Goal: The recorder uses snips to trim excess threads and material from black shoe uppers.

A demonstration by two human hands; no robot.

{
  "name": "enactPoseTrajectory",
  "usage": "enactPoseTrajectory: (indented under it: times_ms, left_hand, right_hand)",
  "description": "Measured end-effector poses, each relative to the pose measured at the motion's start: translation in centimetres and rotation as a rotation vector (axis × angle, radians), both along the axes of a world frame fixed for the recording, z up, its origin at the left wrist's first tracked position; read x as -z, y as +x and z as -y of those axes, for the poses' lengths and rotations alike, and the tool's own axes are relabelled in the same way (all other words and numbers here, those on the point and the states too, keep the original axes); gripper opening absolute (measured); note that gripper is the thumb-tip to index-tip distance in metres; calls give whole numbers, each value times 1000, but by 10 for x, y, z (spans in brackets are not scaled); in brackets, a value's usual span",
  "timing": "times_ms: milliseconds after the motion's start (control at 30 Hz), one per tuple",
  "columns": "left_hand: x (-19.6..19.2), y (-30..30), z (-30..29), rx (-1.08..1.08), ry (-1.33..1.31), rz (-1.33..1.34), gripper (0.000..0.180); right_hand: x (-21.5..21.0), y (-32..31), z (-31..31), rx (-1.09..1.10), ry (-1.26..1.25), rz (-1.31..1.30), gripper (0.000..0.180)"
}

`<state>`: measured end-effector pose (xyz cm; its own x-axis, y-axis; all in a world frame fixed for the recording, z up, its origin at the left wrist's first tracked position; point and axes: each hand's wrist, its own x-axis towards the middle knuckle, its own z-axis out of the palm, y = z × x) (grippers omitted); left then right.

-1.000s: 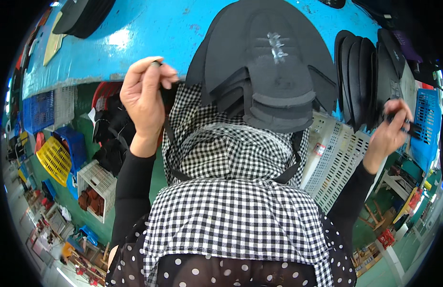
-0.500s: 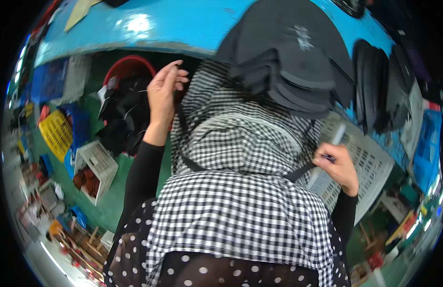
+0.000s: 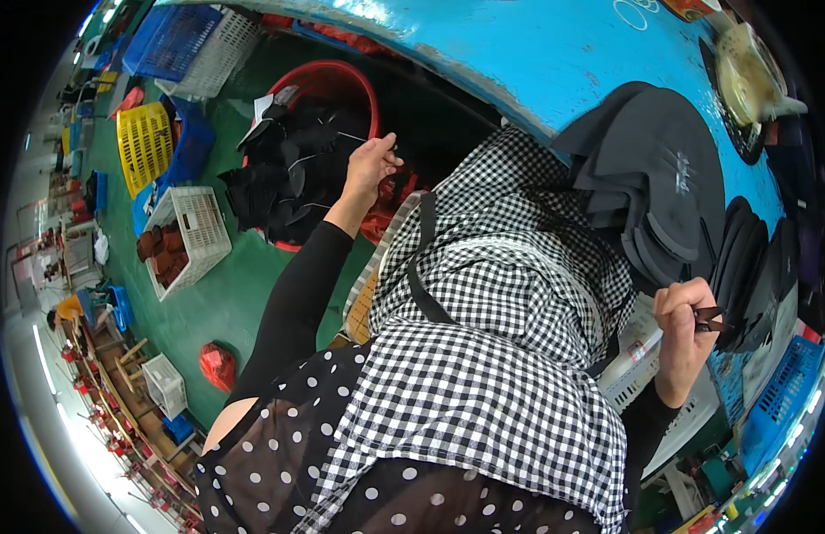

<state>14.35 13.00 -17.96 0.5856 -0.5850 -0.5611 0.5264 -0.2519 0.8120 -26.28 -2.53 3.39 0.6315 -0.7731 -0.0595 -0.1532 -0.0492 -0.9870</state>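
Observation:
My left hand (image 3: 371,171) is raised beside the red tub (image 3: 369,98), thumb and fingertips drawn together. Whatever they pinch, if anything, is too small to make out. Dark cut pieces (image 3: 301,160) with pale strands fill the tub. My right hand (image 3: 684,334) is closed around small dark thread snips (image 3: 711,320), their two points jutting out to the right. Just beyond that hand, a stack of black curved-edge fabric pieces (image 3: 648,169) hangs over the table edge toward my lap. More black pieces (image 3: 742,267) stand beside it on the right.
The blue table (image 3: 510,62) runs across the top. A yellowish container (image 3: 749,76) stands at its far right. On the green floor are a white crate (image 3: 203,236) with brown pieces, a yellow basket (image 3: 145,142) and blue crates (image 3: 174,43). A pale perforated crate (image 3: 630,378) lies by my right forearm.
The view has swung, so the table and black stack sit farther right and more of the left floor shows. My right hand has come up closer to the black pieces, the snips now plainer.

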Motion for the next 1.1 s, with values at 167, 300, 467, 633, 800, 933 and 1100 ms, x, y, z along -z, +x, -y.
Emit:
enactPoseTrajectory:
  times_ms: [167,300,467,633,800,933,1100]
  left_hand:
    - [28,-11,-11,142,94,-37,15]
    - [14,-34,-2,332,74,-52,31]
    - [-4,-55,25,477,-158,9,35]
    - [-8,-90,61,786,-356,477,47]
    - [20,-100,65,760,-399,439,44]
    - [47,-101,49,692,-18,351,27]
    - [54,-107,17,596,90,414,21]
  right_hand:
    - [-12,52,-9,-197,250,292,35]
    - [-20,68,-14,-267,313,474,32]
    - [-26,75,-20,-200,360,437,31]
    - [-22,80,-29,-222,480,312,32]
    - [-30,92,-32,-165,492,210,30]
    - [-66,109,-10,-65,365,224,24]
    - [-91,160,36,8,367,162,24]
